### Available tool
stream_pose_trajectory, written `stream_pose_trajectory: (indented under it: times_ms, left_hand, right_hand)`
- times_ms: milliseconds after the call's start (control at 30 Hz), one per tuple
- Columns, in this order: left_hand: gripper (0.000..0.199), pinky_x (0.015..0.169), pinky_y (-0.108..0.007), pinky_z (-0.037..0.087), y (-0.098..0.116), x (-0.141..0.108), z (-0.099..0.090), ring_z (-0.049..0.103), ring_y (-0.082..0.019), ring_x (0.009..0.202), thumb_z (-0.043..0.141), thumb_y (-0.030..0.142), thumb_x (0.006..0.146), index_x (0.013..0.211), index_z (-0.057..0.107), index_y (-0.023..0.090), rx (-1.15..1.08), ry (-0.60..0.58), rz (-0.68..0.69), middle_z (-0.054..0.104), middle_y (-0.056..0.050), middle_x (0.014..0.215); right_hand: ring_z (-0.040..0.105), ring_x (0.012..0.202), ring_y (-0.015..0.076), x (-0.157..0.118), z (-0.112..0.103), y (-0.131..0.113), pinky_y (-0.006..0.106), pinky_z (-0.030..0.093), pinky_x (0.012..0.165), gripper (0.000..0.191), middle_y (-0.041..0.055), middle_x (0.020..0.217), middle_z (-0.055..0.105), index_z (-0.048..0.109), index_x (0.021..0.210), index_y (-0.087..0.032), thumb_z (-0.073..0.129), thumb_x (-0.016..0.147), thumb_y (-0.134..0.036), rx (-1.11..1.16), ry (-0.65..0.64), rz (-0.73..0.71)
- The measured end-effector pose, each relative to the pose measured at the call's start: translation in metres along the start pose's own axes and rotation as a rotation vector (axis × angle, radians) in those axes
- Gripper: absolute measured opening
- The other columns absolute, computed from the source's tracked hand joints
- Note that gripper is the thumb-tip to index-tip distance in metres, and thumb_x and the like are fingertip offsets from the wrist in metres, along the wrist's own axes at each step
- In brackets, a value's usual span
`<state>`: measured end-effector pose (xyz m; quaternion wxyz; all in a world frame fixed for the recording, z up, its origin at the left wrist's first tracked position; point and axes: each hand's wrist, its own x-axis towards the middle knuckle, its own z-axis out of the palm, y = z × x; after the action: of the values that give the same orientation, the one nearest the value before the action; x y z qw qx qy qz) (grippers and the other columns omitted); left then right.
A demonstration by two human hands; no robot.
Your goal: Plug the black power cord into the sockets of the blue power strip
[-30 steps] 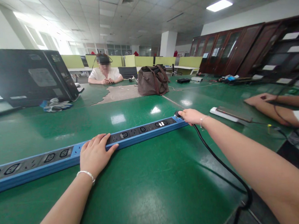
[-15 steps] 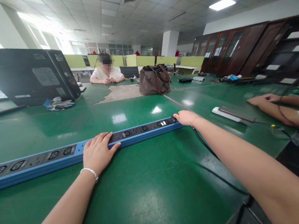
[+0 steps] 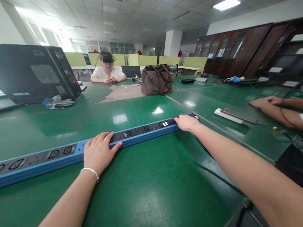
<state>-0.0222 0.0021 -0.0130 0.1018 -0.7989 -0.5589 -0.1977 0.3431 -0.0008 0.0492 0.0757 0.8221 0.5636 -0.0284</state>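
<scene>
A long blue power strip with black sockets runs across the green table, tilted up toward the right. My left hand grips it near the middle, fingers over the top and thumb along the near side. My right hand is closed near the strip's right end, pinching a dark plug at the sockets. Most of that plug is hidden by the fingers, so how deep it sits cannot be seen. A black cable trails from beneath this hand toward the lower right.
A black computer case and gloves are at the left. A brown bag stands farther back, near a seated person. At the right lie a white power strip and another person's forearms.
My right hand has shifted slightly left, and the strip's right end now shows beyond it. My left hand keeps its place on the strip.
</scene>
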Motion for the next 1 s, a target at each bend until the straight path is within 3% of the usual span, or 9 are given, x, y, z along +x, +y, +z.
stream_pose_trajectory:
  times_ms: [133, 400, 633, 1000]
  left_hand:
    - [0.058, 0.103, -0.046, 0.033, 0.000, 0.000, 0.000, 0.049, -0.028, 0.122, 0.038, 0.058, 0.088, 0.128, 0.054, 0.019, 0.005, -0.004, -0.002, 0.057, -0.009, 0.132]
    - [0.058, 0.103, -0.045, 0.032, -0.001, 0.000, 0.001, 0.049, -0.027, 0.122, 0.037, 0.059, 0.088, 0.128, 0.054, 0.020, 0.016, -0.012, -0.008, 0.056, -0.010, 0.132]
    - [0.057, 0.104, -0.045, 0.031, 0.001, 0.000, -0.001, 0.048, -0.027, 0.123, 0.039, 0.058, 0.087, 0.128, 0.054, 0.021, -0.006, -0.015, -0.027, 0.057, -0.009, 0.132]
    - [0.058, 0.102, -0.045, 0.032, 0.000, -0.001, -0.002, 0.049, -0.028, 0.122, 0.038, 0.057, 0.088, 0.128, 0.054, 0.019, -0.020, -0.008, -0.010, 0.057, -0.010, 0.132]
  right_hand:
    - [0.060, 0.109, 0.0296, 0.011, -0.009, 0.001, 0.037, 0.044, 0.091, 0.042, 0.0202, 0.116, 0.064, 0.066, 0.110, -0.012, 0.036, 0.094, -0.037, -0.020, -0.052, -0.072]
    - [0.061, 0.107, 0.0299, 0.004, -0.004, 0.001, 0.039, 0.044, 0.091, 0.045, 0.0208, 0.116, 0.064, 0.064, 0.112, -0.013, 0.030, 0.095, -0.036, -0.025, -0.033, -0.067]
    - [0.061, 0.108, 0.0298, -0.002, 0.001, -0.002, 0.040, 0.045, 0.089, 0.056, 0.0235, 0.117, 0.062, 0.061, 0.115, -0.010, 0.020, 0.095, -0.043, 0.027, 0.027, 0.049]
    - [0.061, 0.108, 0.0309, -0.014, 0.000, -0.007, 0.041, 0.045, 0.088, 0.055, 0.0238, 0.117, 0.063, 0.063, 0.113, -0.011, 0.026, 0.093, -0.046, 0.134, 0.084, 0.145]
